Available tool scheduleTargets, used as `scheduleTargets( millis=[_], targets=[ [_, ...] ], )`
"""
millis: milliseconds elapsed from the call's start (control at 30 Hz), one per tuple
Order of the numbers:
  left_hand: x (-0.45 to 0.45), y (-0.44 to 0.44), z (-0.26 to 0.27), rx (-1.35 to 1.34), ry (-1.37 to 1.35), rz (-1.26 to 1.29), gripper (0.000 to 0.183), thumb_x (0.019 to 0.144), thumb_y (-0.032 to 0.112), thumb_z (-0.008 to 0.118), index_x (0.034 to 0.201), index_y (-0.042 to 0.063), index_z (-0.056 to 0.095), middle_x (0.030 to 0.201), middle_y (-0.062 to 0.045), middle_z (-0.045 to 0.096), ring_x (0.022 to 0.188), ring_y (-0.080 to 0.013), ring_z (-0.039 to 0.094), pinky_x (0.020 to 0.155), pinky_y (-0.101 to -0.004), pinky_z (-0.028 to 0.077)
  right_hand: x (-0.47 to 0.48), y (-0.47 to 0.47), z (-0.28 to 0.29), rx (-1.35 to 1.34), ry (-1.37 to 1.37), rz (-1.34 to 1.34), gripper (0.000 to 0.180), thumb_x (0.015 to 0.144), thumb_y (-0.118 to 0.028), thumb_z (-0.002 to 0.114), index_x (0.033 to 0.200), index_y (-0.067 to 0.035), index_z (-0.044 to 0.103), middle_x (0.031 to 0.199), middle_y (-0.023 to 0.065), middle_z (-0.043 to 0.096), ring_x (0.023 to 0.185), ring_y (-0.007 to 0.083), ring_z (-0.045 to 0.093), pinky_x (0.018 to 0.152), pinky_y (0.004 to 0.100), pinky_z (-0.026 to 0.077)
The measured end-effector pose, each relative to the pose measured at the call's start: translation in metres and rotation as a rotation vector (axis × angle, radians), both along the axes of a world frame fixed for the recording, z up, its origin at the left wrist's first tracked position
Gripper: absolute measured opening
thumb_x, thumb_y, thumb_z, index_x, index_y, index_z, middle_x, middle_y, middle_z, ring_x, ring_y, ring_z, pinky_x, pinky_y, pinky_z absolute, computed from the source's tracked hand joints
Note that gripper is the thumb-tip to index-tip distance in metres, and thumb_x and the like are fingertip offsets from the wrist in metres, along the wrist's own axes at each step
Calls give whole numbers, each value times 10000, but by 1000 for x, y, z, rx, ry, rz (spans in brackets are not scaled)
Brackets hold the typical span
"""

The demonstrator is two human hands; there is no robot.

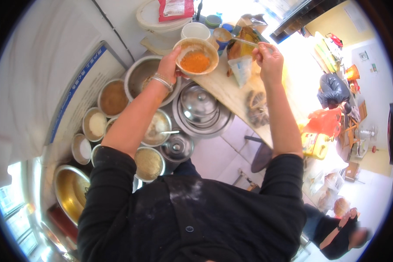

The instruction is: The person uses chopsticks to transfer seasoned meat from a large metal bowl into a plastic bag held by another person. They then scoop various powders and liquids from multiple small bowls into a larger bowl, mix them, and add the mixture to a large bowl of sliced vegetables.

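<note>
My left hand (169,65), with bracelets at its wrist, grips the rim of a bowl (213,65) that holds orange powder (195,62). In my right hand (269,59) is the handle of a metal spoon (245,41), raised to the right of the bowl. The spoon's far end reaches the mouth of a small blue container (223,44); whether it touches is hard to tell. A white and blue plastic packet (241,70) lies below the spoon, beside a yellow and brown bag (247,38).
Below my left arm stand a large steel basin (131,82), bowls of powders, such as a tan one (148,163), and lidded steel pots (201,101). A white lidded bucket (147,21) stands at the back. Another person (334,232) is at lower right, near a yellow oil jug (314,145).
</note>
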State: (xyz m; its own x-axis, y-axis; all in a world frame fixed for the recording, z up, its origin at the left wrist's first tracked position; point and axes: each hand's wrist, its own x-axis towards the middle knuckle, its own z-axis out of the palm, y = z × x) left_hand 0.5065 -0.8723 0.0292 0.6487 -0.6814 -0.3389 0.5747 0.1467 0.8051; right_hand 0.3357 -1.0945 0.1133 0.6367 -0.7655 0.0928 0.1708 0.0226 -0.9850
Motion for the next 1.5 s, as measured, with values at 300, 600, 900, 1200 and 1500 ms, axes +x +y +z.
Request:
scheduleTargets(
  millis=[300,600,900,1200,1500],
  targets=[
    [-4,58,-3,8,87,200,451,911,414,486,1152,37,541,996,-106,646,752,-226,673,491,-337,561,9,61,13,-354,85,351,165,908,-57,530,1032,11,615,736,48,626,554,34,475,479,164,400],
    [-63,169,-26,250,66,416,434,933,409,454,1192,70,529,1005,-70,651,774,-170,673,525,-312,554,13,185,-23,-975,228,784,98,862,-49,536,952,-27,567,660,128,612,602,291,619,549,349,487],
    [-170,329,-25,243,159,654,446,914,440,484,1148,64,541,936,-66,635,701,-155,640,456,-279,503,-8,319,-35,-1026,204,1128,129,851,-35,534,973,-41,576,694,129,627,644,263,633,594,340,494],
    [-339,509,-23,-14,253,908,463,935,393,487,1283,89,469,1205,-93,560,1035,-215,604,686,-380,580,-78,508,-15,-1058,-164,1424,181,812,33,546,979,-30,577,702,113,612,647,271,624,599,350,486],
    [-503,660,-24,-152,163,1163,516,933,421,479,1292,51,467,1193,-122,587,1053,-228,607,802,-410,546,-172,683,2,-1134,-441,1735,151,812,39,546,946,-23,579,706,82,606,620,202,625,575,295,496]
  ],
)
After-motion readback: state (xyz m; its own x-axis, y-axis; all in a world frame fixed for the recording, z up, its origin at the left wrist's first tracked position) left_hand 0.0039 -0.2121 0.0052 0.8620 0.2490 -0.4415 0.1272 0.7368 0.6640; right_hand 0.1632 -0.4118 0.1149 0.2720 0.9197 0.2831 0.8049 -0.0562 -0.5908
